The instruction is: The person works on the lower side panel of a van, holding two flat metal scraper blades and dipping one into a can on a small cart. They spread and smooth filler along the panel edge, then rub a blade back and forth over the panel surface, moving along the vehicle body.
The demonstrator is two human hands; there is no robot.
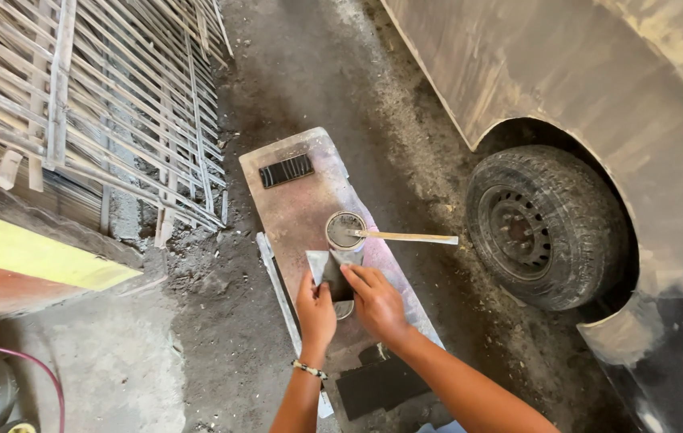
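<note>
At frame centre, my left hand [316, 309] and right hand [376, 301] each keep a closed grip on a grey putty spreader [327, 269], just below the small round tin [345, 231] on the dusty panel [293, 204].

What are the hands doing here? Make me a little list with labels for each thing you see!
left hand: grips the lower left of a folded grey sheet
right hand: pinches the same sheet from the right
under the hands: long dusty panel lying on the ground
on the panel: small round can with a flat stick resting across it
also on the panel: dark ribbed vent
right side: car wheel
left side: bamboo slat fence
</note>
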